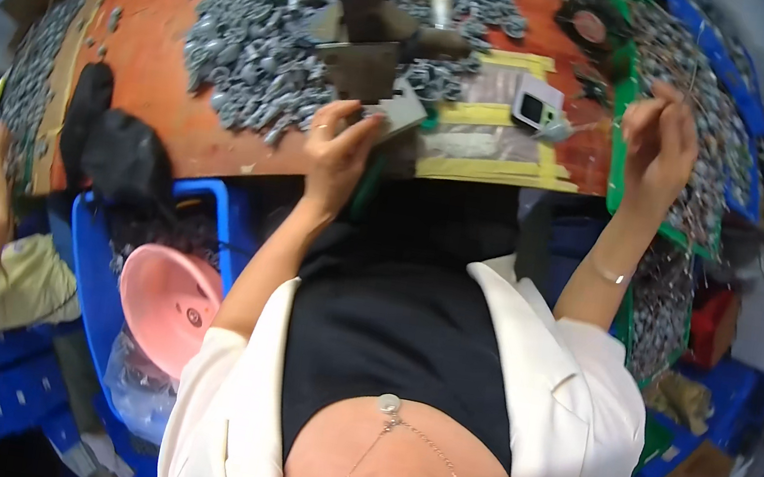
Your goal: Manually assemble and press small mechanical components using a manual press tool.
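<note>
My left hand (340,150) is at the front of a bench press (358,64), beside its light metal block (404,111). Its thumb and fingers are pinched together, and whatever they hold is too small to make out. Raised over the green tray (626,87) at the right, my right hand (659,141) has its fingers bent and closed, slightly blurred; anything between them cannot be made out. That tray holds many small metal-coloured parts with thin wires. Grey ring-like parts (253,45) are heaped on the table around the press.
A small white device with a dark screen (538,104) stands on the yellow-taped sheet (484,141). Left of me, a blue crate (93,281) holds a pink basin (168,301). Black bags (126,149) hang by the orange table (154,21). Another person (15,280) works at far left.
</note>
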{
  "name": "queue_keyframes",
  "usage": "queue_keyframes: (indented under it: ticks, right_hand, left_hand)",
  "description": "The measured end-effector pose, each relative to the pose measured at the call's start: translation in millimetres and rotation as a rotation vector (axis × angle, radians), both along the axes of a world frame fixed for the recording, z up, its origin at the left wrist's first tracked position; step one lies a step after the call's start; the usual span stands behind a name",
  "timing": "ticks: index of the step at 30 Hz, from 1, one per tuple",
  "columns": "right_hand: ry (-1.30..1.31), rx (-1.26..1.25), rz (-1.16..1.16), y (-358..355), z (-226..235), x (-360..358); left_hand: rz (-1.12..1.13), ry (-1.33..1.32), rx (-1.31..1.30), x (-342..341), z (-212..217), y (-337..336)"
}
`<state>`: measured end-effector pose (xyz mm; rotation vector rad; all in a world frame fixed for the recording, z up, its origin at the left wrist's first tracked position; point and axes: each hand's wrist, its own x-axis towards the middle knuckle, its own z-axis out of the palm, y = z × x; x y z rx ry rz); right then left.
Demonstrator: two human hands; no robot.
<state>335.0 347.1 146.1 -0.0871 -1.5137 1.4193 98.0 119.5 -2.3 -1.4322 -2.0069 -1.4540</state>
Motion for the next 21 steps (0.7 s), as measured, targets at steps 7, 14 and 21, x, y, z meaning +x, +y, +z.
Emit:
queue_keyframes:
  ticks: [7,14,21]
  right_hand:
    - [-0.172,-0.023,0.457,-70.3,-56.9,-40.2]
    - [-0.600,-0.101,0.775,-108.4,-35.9,-40.0]
    - [-0.731,-0.281,0.715,-129.0,-51.2,-52.8]
  left_hand:
    - [-0.051,0.166,-0.165,-0.8,5.8,-17.8]
    - [0.277,0.022,-0.064,-61.9,23.1,-40.5]
    - [0.385,-0.160,-0.366,-125.8,3.2,-19.7]
